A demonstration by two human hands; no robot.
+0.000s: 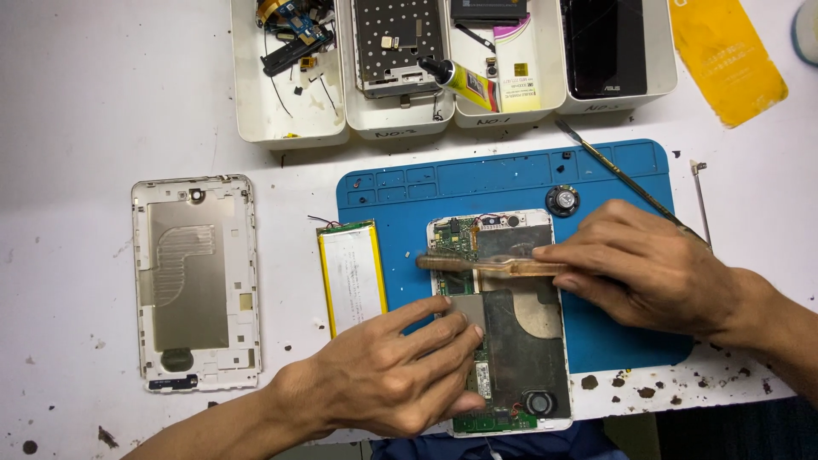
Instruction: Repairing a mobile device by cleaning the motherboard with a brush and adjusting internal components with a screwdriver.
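An opened tablet (pixel 520 341) lies face down on a blue work mat (pixel 511 179), its circuit board and dark inner shield exposed. My left hand (pixel 400 370) rests flat on the tablet's lower left side, fingers spread over the board. My right hand (pixel 648 268) grips a translucent brown brush-like tool (pixel 477 265) that lies across the upper part of the tablet, its tip at the left edge of the board. A flat white battery (pixel 351 277) with yellow edges lies just left of the tablet, half on the mat.
The tablet's white back cover (pixel 196 281) lies at the left. Several white bins (pixel 290 128) at the back hold parts, a metal frame, a glue tube (pixel 464 81) and a dark screen. A small round speaker (pixel 562 200), a thin metal pry tool (pixel 626 181) and a yellow sheet (pixel 724 55) lie nearby.
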